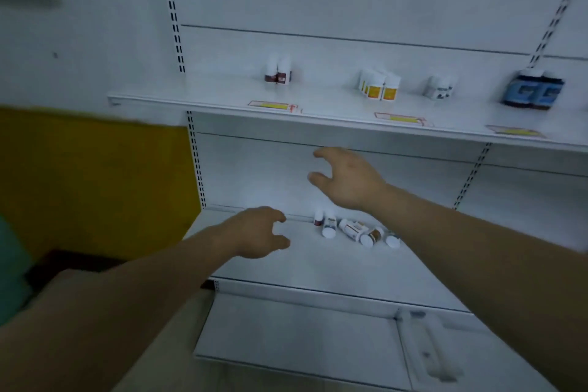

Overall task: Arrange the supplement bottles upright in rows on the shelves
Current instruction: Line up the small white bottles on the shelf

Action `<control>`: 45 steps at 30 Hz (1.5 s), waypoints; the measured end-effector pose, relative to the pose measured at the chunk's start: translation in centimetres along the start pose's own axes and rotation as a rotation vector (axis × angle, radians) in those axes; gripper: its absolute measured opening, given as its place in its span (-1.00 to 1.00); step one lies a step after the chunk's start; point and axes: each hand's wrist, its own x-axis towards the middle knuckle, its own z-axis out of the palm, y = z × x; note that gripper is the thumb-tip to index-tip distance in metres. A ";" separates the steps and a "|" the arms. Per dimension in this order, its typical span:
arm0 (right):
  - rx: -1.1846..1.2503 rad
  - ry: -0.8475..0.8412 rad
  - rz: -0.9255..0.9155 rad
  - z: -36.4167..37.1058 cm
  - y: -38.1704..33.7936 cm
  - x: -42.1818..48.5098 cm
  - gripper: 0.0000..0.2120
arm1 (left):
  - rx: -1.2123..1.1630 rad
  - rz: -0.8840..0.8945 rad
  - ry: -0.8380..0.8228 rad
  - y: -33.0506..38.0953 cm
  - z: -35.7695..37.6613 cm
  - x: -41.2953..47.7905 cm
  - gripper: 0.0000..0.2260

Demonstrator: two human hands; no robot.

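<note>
Since it holds nothing, left hand (257, 232): fingers loosely curled and spread, thumb out, hovering over the lower shelf's left part, just beside the toppled bottles. I judge it is poised to take the nearest one.
Lower shelf (318, 267): bare white from its front edge nearly to its back edge, so there is ample room in front of and to the left of the cluster to stand a row.
Toppled bottles (353, 229): small supplement bottles bunched along the lower shelf's back edge. Most lie on their sides with white caps toward the front edge. The leftmost may be upright, but blur leaves that unsure. None is yet set in a row.
Right hand (346, 178): spread wide and empty, raised above the cluster and below the upper shelf's front edge. That edge is the one to mind when lifting.
Upper shelf (206, 95): left end bare; price tags (273, 105) lie along the front edge.
Upright bottles: four groups near the back edge, well apart and each roughly behind a tag. They are the red-labelled pair (278, 73), yellow-labelled bottles (380, 86), pale bottles (440, 89) and blue-labelled bottles (534, 91).
</note>
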 end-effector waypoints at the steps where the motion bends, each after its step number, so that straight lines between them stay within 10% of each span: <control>1: 0.009 -0.026 0.012 1.0 0.5 -0.4 -0.48 | 0.002 -0.030 -0.041 -0.7 1.4 0.3 -0.40; 21: 0.113 -0.399 0.371 26.1 9.5 9.0 -0.42 | -0.130 -0.270 -0.254 -17.7 9.5 18.3 -0.40; 35: -0.055 -0.354 0.026 41.5 14.4 11.8 -0.53 | -0.197 -0.270 0.110 -23.7 16.2 35.1 -0.30; 40: 0.660 -0.182 0.528 38.6 14.3 10.4 -0.62 | -0.127 -0.197 0.252 -21.7 17.9 35.7 -0.54; 45: 1.597 0.003 1.002 30.4 12.0 9.5 -0.83 | -1.455 -0.396 0.092 -15.8 14.0 28.0 -0.60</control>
